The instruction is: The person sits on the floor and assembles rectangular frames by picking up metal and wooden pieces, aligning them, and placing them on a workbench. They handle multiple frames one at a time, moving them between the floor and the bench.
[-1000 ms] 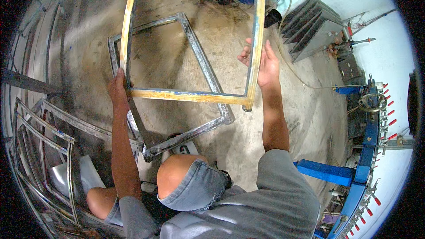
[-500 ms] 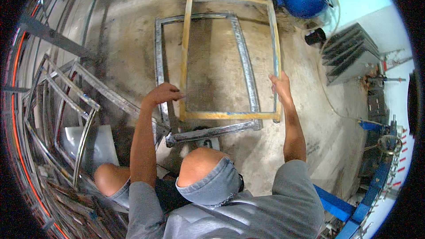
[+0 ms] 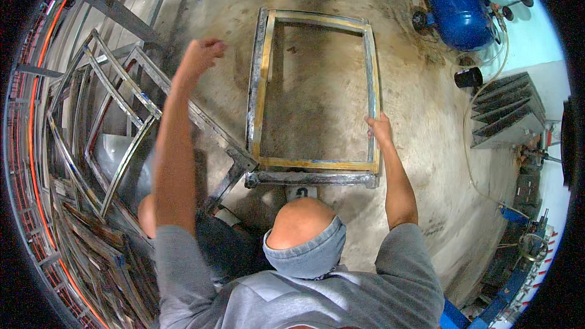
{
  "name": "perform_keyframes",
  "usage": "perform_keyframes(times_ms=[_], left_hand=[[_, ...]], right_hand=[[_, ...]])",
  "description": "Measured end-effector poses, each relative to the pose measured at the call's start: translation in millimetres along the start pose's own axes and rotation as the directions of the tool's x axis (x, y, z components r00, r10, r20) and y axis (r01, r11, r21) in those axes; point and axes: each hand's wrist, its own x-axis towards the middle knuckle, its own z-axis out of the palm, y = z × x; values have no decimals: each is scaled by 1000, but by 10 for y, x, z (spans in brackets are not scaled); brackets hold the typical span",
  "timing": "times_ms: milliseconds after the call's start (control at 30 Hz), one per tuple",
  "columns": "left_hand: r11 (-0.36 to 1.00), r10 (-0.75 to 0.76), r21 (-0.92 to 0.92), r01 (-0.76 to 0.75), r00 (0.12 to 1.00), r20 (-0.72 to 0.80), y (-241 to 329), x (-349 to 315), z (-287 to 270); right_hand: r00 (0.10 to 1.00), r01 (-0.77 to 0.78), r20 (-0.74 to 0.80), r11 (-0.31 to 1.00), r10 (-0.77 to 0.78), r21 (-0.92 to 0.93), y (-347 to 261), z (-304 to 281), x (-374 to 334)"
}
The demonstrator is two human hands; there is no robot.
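Observation:
My right hand (image 3: 379, 130) is closed around the right side bar of a yellowish rectangular frame (image 3: 317, 163). That frame lies over a slightly larger dark grey metal frame (image 3: 314, 179), whose left bar and near bar show beyond it. Their sides run nearly parallel; whether they touch all round I cannot tell. Off to the left of both frames, my left hand (image 3: 206, 55) is raised above the floor, its fingers loosely stretched toward the right and nothing visible in them. Motion smears the left forearm.
Several metal frames (image 3: 125, 106) lean together at the left, beside a pile of dark strips (image 3: 97, 250). A long grey bar (image 3: 210, 125) slants toward the frames' near left corner. At the far right are a blue tank (image 3: 463, 21), a black cup (image 3: 468, 77) and stacked grey panels (image 3: 509, 109).
The yellowish frame has come down and now lines up over the grey one. My left hand has left its side and swung up to the left; my right hand keeps its grip.

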Motion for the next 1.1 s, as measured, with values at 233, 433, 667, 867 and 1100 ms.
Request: perform_keyframes(times_ms=[233,433,667,867,1100], left_hand=[[767,61,611,-194,971,231,275,-185,-912],[967,-43,250,40,999,6,-267,-1618,-1268],[956,-71,120,269,605,-793,-1110,-2978,-1458],[637,263,338,693,218,-940,-1861,-4100,-1927],[451,53,729,514,800,-597,-1915,-3544,-1878]], right_hand=[[945,122,-197,840,-261,-529,427,-166,251],[924,37,-151,477,-351,-878,-101,327,-94],[856,281,-109,633,-505,-722,785,-167,396],[754,279,-248,639,-608,-717,-159,125,313],[617,755,221,489,-755,-436,-824,1679,-207]])
